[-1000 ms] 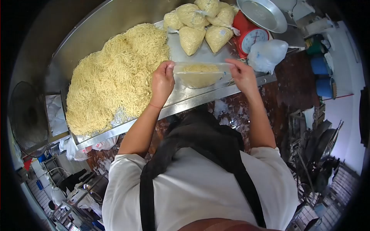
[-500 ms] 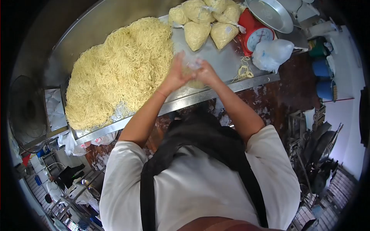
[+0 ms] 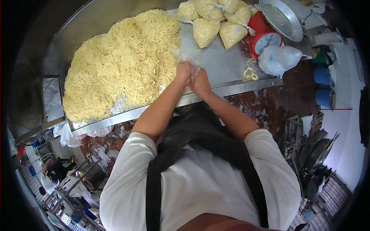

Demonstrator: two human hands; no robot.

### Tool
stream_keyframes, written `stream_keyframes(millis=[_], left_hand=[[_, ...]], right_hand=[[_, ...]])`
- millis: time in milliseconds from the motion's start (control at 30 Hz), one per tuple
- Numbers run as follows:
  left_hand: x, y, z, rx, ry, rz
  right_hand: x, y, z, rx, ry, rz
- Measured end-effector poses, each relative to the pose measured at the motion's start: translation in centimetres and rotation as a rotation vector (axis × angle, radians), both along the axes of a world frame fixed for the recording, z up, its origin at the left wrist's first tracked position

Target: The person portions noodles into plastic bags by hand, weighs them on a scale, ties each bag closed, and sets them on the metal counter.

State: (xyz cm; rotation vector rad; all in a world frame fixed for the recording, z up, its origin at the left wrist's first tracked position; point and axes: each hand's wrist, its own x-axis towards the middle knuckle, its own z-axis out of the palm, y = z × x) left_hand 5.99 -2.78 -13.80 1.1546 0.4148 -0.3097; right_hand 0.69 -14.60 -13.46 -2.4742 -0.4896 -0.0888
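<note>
My left hand [image 3: 183, 73] and my right hand [image 3: 200, 81] are close together over the metal tray's front part, both closed on the gathered clear plastic bag [image 3: 194, 71]. Loose plastic sticks out above my fingers; the lower part of the bag is hidden behind my hands and wrists. A big heap of yellow noodles [image 3: 123, 61] lies just left of my left hand. Beyond my hands stand several filled noodle bags [image 3: 206, 32], tied shut. A few stray noodles [image 3: 249, 73] lie on the tray to the right.
At the right end are a red scale [image 3: 266, 38] with a round metal pan [image 3: 281, 19] and a bluish-white plastic bag [image 3: 278, 60]. The raised tray edge [image 3: 231, 89] runs in front of me. A fan [image 3: 27, 104] stands at the far left.
My hands were apart, stretching the mouth of the noodle bag between them; they have come together and now grip its bunched plastic. The view has shifted slightly.
</note>
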Motion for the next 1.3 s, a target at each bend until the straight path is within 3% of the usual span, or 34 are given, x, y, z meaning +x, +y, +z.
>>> stream_keyframes(millis=[33, 133, 200, 233, 267, 333, 433, 533, 600, 667, 700, 767, 800, 900, 933, 1033, 1133, 1233, 1300], left_hand=[[-1.0, 0.2, 4.2, -0.251, 0.122, 0.088], [-6.3, 2.8, 8.7, 0.047, -0.219, 0.297], [-6.7, 3.1, 8.6, 0.007, 0.298, 0.226], [-6.7, 3.3, 8.4, -0.017, 0.555, 0.192], [-4.7, 2.6, 10.0, -0.102, 0.360, 0.189], [0.7, 4.3, 8.1, -0.166, 0.086, 0.041], [3.3, 6.3, 14.1, -0.217, -0.105, 0.041], [1.3, 5.2, 16.4, 0.160, 0.018, -0.216], [-1.9, 1.7, 15.7, -0.337, 0.086, -0.144], [-3.3, -0.9, 20.5, -0.700, 0.276, -0.034], [-3.5, -1.1, 19.3, -0.681, 0.280, -0.023], [-4.6, -1.5, 14.9, -0.643, 0.298, 0.001], [-5.3, -0.9, 14.4, -0.560, 0.215, -0.079], [-5.6, 1.2, 13.3, 0.378, -0.229, -0.503], [-5.5, 1.8, 13.0, 0.613, -0.383, -0.514], [-4.3, 3.1, 12.9, 1.160, -0.835, -0.572], [-3.3, 3.2, 11.1, 1.265, -0.811, -0.551], [-2.7, 3.3, 6.9, 1.237, -0.831, -0.539], [-2.2, 3.5, 4.8, 1.172, -0.874, -0.432]], right_hand=[[0.8, -0.7, -0.3, 0.008, -0.012, 0.056], [3.1, -2.4, 4.0, 0.688, 0.717, -0.063], [4.0, -1.6, 2.3, 1.114, 0.810, -0.123], [3.8, -1.1, 1.6, 1.148, 0.735, -0.102], [3.6, -0.4, 1.9, 1.181, 0.659, -0.080], [1.4, 3.0, 8.9, 0.878, 0.285, 0.037], [3.4, 3.1, 17.9, 0.324, -0.433, 0.007], [3.2, 0.2, 24.0, -0.073, -0.248, 0.025], [1.8, -1.0, 22.8, 0.003, -0.175, 0.117], [0.1, -2.6, 21.0, 0.046, -0.133, 0.193], [-0.8, -3.9, 20.0, 0.048, -0.122, 0.221], [-1.9, -6.3, 16.9, 0.375, 0.263, 0.209], [-2.0, -6.7, 15.7, 0.541, 0.475, 0.175], [-0.6, -6.5, 13.9, 1.031, 1.104, -0.077], [-0.5, -5.7, 13.6, 0.980, 1.066, -0.109], [2.1, -3.9, 7.5, 0.557, 0.370, -0.016], [4.3, -1.9, 8.3, 0.159, 0.133, -0.095], [6.1, -1.2, 3.2, 0.189, 0.059, -0.082], [6.1, 0.1, 4.0, 0.314, 0.162, -0.186]])
